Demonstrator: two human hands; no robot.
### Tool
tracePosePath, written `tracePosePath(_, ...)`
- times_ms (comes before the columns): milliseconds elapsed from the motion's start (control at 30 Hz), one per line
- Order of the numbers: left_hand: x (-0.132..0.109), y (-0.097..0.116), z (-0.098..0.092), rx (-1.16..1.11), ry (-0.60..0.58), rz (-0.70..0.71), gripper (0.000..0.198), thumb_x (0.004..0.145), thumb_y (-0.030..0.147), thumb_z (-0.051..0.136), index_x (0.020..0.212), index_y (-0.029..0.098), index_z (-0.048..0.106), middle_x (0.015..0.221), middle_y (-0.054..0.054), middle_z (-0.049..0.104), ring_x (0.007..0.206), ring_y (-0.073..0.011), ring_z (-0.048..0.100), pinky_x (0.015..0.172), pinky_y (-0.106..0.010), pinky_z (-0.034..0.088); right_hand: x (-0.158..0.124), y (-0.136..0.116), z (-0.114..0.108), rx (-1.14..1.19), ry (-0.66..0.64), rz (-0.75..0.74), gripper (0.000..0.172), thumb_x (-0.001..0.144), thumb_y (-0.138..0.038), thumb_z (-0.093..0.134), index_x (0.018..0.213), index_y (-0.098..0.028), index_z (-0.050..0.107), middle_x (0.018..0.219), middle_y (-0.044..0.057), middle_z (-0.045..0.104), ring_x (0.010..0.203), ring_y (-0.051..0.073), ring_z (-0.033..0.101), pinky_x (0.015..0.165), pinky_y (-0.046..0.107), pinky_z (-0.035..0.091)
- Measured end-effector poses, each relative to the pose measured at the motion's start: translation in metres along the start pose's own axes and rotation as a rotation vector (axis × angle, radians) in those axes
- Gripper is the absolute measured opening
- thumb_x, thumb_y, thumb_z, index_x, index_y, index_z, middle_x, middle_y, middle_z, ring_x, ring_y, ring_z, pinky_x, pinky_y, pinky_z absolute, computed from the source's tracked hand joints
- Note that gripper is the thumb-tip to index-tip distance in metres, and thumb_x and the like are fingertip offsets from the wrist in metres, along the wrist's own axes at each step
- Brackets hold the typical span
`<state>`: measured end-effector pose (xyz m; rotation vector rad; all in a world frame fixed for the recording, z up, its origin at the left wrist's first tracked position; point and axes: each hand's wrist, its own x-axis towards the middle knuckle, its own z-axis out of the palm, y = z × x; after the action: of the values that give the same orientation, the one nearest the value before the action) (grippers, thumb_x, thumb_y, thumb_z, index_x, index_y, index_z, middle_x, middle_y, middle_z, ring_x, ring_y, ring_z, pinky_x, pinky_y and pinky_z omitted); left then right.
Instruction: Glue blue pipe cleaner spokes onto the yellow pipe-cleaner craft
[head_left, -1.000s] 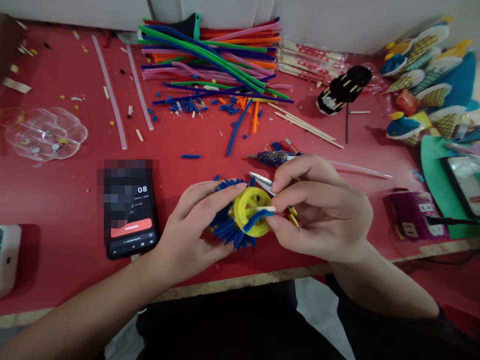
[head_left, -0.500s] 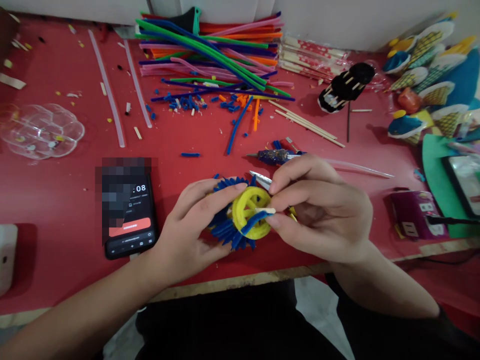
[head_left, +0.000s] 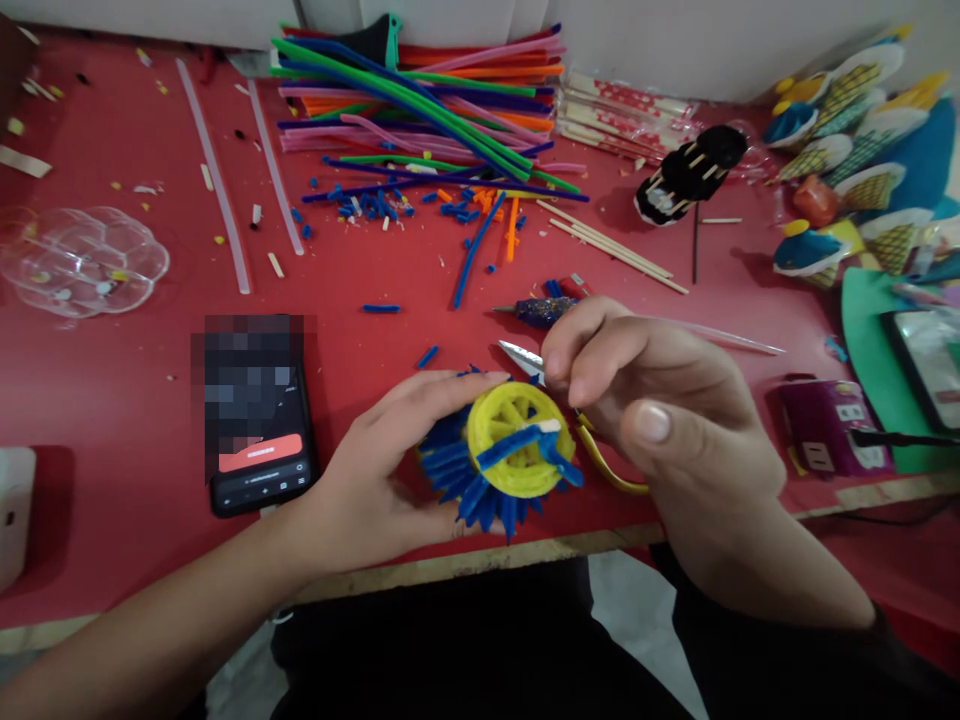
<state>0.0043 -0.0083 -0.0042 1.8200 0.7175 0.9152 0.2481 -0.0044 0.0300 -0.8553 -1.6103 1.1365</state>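
Observation:
My left hand (head_left: 375,470) is wrapped round a pipe-cleaner model (head_left: 484,495) with a fringe of blue spikes and a yellow spoked wheel (head_left: 501,411) facing up. Across the wheel lie short blue pipe-cleaner pieces (head_left: 514,444) and the pale end of a small stick (head_left: 551,426). Just right of the model, my right hand (head_left: 675,400) hovers with thumb and fingers apart and nothing between them. Beneath it lie scissors (head_left: 523,358) with yellow handles, partly covered by the hand. A hot glue gun (head_left: 536,311) sits behind, its rear hidden by my fingers.
Bundled coloured pipe cleaners (head_left: 420,100) lie at the back, with blue offcuts (head_left: 375,205) before them. A phone (head_left: 259,430) is on the left, near a clear tray (head_left: 86,262). A black model (head_left: 690,175) and a purple box (head_left: 836,425) stand right.
My right thumb and fingers have let go of the small blue piece at the wheel and drawn back to the right. The model has shifted slightly right and down, its wheel facing up more fully.

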Motion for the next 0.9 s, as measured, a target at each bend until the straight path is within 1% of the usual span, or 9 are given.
tracePosePath(133,0.0,0.0,0.001,-0.031,0.012,-0.041,0.073,0.08,0.04,0.089,0.147,0.04,0.06,0.135,-0.006,0.073,0.119,-0.0347,0.073,0.102,-0.052,0.064,0.001,0.006,0.003,-0.007,0.043,-0.017,0.017,0.101,-0.037,0.067,0.092,-0.025,0.076,0.091,0.005,0.068,0.086,0.02,0.065,0.073,0.036,0.056)
tracePosePath(267,-0.001,-0.001,0.001,-0.049,0.047,-0.074,0.075,0.078,0.044,0.091,0.147,0.04,0.059,0.142,-0.005,0.07,0.126,-0.0355,0.07,0.109,-0.054,0.061,0.005,0.014,0.008,0.065,0.132,-0.034,0.039,0.106,-0.039,0.058,0.069,-0.023,0.06,0.069,0.001,0.055,0.068,0.017,0.054,0.064,0.035,0.047)
tracePosePath(333,-0.002,-0.002,0.001,-0.1,0.059,-0.06,0.082,0.078,0.039,0.093,0.15,0.041,0.054,0.148,-0.004,0.066,0.13,-0.0343,0.068,0.111,-0.052,0.06,0.006,0.015,0.008,0.097,0.153,-0.045,0.043,0.104,-0.039,0.061,0.065,-0.023,0.056,0.065,-0.001,0.05,0.063,0.016,0.05,0.06,0.034,0.044)
tracePosePath(400,-0.004,-0.004,0.002,-0.145,0.06,-0.053,0.089,0.076,0.033,0.094,0.152,0.04,0.05,0.15,-0.004,0.063,0.131,-0.0326,0.067,0.11,-0.05,0.06,0.005,0.015,0.007,0.074,0.126,-0.052,0.032,0.099,-0.04,0.071,0.072,-0.023,0.065,0.072,0.0,0.057,0.068,0.016,0.054,0.062,0.033,0.047)
tracePosePath(467,-0.005,-0.004,0.002,-0.171,0.052,-0.082,0.088,0.075,0.031,0.095,0.15,0.037,0.05,0.145,-0.006,0.063,0.127,-0.0311,0.069,0.107,-0.048,0.062,0.003,0.014,0.005,0.018,0.062,-0.051,0.017,0.094,-0.043,0.076,0.09,-0.026,0.076,0.086,0.002,0.065,0.081,0.018,0.062,0.07,0.034,0.053)
tracePosePath(533,-0.006,-0.002,0.003,-0.19,0.034,-0.123,0.082,0.075,0.032,0.095,0.145,0.034,0.051,0.137,-0.007,0.065,0.12,-0.0298,0.071,0.102,-0.047,0.064,0.003,0.011,0.003,-0.025,-0.012,-0.05,0.019,0.093,-0.045,0.077,0.101,-0.029,0.081,0.096,0.004,0.068,0.09,0.019,0.065,0.077,0.034,0.057)
tracePosePath(700,-0.007,0.0,0.004,-0.241,-0.05,-0.188,0.08,0.076,0.03,0.094,0.142,0.039,0.049,0.13,-0.004,0.067,0.112,-0.0276,0.074,0.092,-0.04,0.069,0.007,0.007,0.001,-0.023,-0.135,-0.058,0.017,0.092,-0.04,0.08,0.104,-0.028,0.085,0.096,0.004,0.066,0.089,0.016,0.065,0.078,0.03,0.06)
tracePosePath(800,-0.008,-0.002,0.004,-0.245,-0.068,-0.194,0.083,0.074,0.029,0.095,0.142,0.04,0.049,0.133,-0.003,0.066,0.113,-0.0278,0.074,0.089,-0.037,0.069,0.008,0.007,0.0,-0.025,-0.147,-0.078,0.014,0.091,-0.032,0.081,0.104,-0.028,0.085,0.095,0.003,0.065,0.088,0.015,0.065,0.076,0.028,0.061)
tracePosePath(900,-0.008,-0.002,0.003,-0.249,-0.068,-0.191,0.081,0.075,0.03,0.094,0.142,0.037,0.05,0.131,-0.005,0.066,0.114,-0.0281,0.073,0.093,-0.04,0.068,0.008,0.007,0.0,-0.034,-0.136,-0.081,0.012,0.09,-0.03,0.082,0.102,-0.029,0.085,0.094,0.003,0.065,0.087,0.015,0.065,0.077,0.03,0.062)
